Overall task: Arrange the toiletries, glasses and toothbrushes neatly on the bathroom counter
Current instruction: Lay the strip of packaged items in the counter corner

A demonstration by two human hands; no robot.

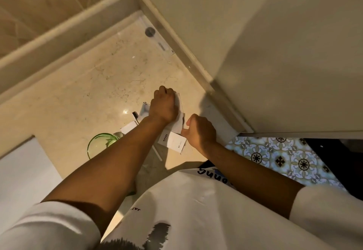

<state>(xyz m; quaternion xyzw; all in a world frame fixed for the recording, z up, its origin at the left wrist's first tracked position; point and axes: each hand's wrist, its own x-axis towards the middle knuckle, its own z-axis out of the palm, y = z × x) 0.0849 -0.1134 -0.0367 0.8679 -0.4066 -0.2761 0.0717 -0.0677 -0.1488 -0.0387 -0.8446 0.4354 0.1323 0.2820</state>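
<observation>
Several small white hotel toiletry boxes lie in a loose heap on the beige marble counter (82, 96). My left hand (164, 105) is closed over the far boxes (179, 122) and hides most of them. My right hand (199, 130) pinches the edge of a near white box (172, 141) printed "HOTEL". A toothbrush with a dark head (135, 114) pokes out on the left of the heap; its white handle shows below the boxes. A green glass (99, 144) stands left of my left forearm, partly hidden by it. Another white box (128, 127) lies beside the glass.
A white packet with a dark round cap (150, 32) lies in the far corner of the counter. A cream wall panel (275, 53) borders the counter's right side. Patterned floor tiles (275, 155) show beyond the counter's right end. A white basin edge (21, 171) sits at the left.
</observation>
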